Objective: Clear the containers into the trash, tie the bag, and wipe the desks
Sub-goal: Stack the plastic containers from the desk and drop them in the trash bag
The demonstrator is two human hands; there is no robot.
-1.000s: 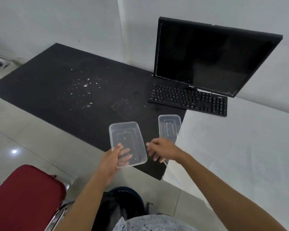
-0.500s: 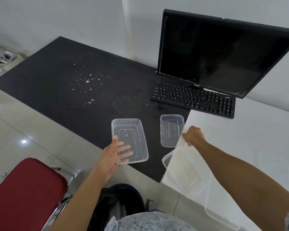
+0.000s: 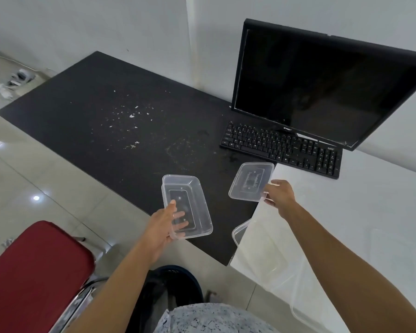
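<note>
My left hand (image 3: 162, 225) grips the near end of a clear rectangular container (image 3: 190, 200) and holds it over the front edge of the black desk (image 3: 82, 111). My right hand (image 3: 280, 195) pinches the near right corner of a clear lid (image 3: 249, 181) lying where the black desk meets the white desk (image 3: 370, 212). Another clear container (image 3: 257, 251) rests at the white desk's near left corner. A bin with a black bag (image 3: 175, 282) stands on the floor below my arms. Pale crumbs (image 3: 131, 116) are scattered over the black desk.
A black monitor (image 3: 322, 80) and a black keyboard (image 3: 281, 149) stand at the back across the two desks. A red chair seat (image 3: 34, 272) is at the lower left. Tiled floor (image 3: 22, 188) runs along the left. White walls are close behind the desks.
My right hand moved from the desk's front edge up to the lid and closed on its corner. My left hand kept hold of the container, almost unmoved.
</note>
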